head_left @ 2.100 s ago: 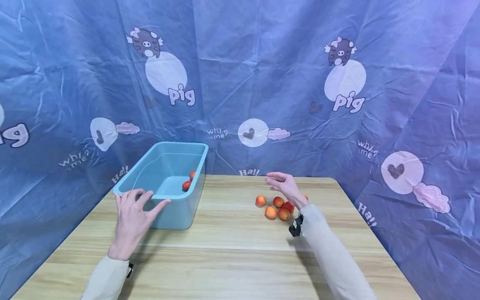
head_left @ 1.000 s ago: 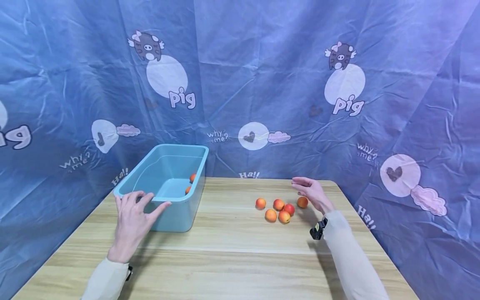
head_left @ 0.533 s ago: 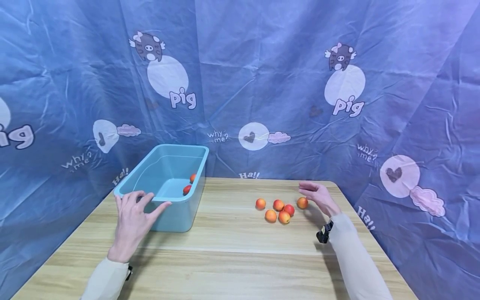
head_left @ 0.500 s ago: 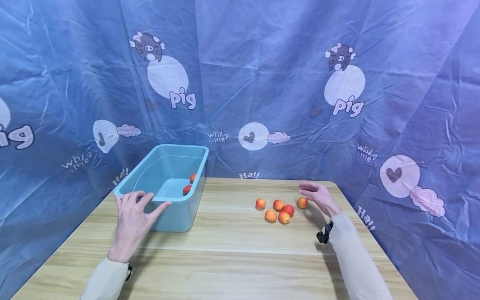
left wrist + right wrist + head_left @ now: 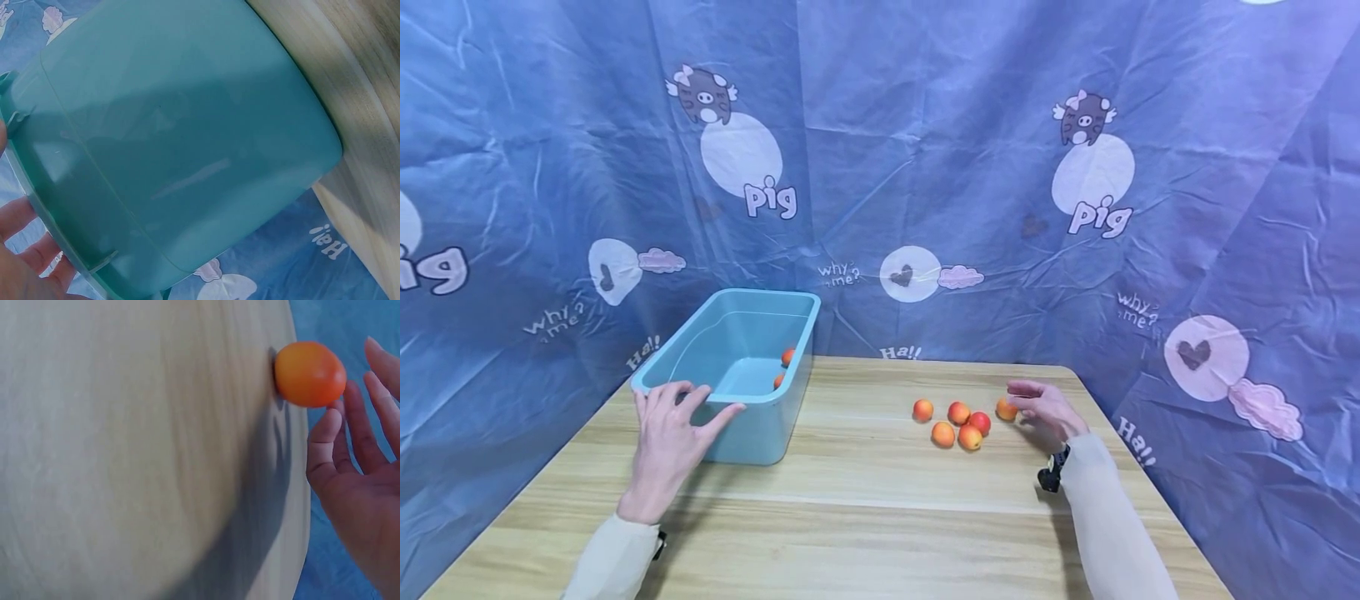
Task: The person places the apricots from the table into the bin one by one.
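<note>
At the left of the head view stands a light blue plastic bin (image 5: pixel 752 429). My left hand (image 5: pixel 670 437) holds its near rim, fingers over the edge and thumb spread to the right; the left wrist view shows fingers (image 5: pixel 44 250) at the rim. At the right, my right hand (image 5: pixel 1047 410) hovers low beside a small orange apricot-like fruit (image 5: pixel 1006 408), partly covering it. In the right wrist view this fruit (image 5: pixel 310 374) rests on the table, with the fingertips right at its side and the hand loosely bent, not wrapped round it.
Several more orange-red fruits (image 5: pixel 970 437) lie in a loose group left of the right hand. Two fruits (image 5: pixel 787 357) show inside the bin along its right wall. A blue printed cloth (image 5: pixel 917 167) hangs behind the wooden table (image 5: pixel 865 533).
My right hand has moved right from above the group, then down to the rightmost fruit. My left hand stays at the bin's rim.
</note>
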`<state>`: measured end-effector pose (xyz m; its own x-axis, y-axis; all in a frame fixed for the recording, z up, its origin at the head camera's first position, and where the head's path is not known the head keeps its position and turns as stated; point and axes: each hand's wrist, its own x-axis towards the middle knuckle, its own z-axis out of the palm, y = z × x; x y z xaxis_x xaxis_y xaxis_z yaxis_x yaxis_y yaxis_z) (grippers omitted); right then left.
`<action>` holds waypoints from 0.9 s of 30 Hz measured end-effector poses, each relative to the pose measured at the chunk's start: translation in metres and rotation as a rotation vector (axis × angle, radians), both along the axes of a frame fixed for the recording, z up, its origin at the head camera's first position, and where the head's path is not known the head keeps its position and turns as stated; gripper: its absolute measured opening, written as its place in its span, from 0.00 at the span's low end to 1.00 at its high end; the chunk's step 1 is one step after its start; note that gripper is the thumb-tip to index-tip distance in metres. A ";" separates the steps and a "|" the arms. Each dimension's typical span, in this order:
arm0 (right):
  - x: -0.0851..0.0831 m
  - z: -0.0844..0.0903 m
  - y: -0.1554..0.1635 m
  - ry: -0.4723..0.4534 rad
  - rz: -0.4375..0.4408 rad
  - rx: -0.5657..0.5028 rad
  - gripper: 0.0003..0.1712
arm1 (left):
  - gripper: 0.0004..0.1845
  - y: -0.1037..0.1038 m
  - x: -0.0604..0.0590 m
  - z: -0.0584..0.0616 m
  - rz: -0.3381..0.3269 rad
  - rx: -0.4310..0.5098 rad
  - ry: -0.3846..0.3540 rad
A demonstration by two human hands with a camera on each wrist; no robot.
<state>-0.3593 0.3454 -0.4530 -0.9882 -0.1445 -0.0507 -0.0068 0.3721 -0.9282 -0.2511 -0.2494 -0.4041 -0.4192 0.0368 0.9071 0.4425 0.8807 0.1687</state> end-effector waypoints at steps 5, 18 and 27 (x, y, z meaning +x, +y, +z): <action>0.000 -0.004 0.000 -0.060 -0.027 0.039 0.36 | 0.43 0.000 0.001 0.000 0.005 -0.001 -0.009; -0.005 -0.008 -0.003 -0.070 0.018 0.071 0.34 | 0.43 -0.003 0.002 -0.001 0.006 -0.004 -0.016; -0.003 -0.012 0.000 -0.064 -0.001 0.080 0.36 | 0.43 -0.002 0.000 -0.001 0.012 -0.020 -0.029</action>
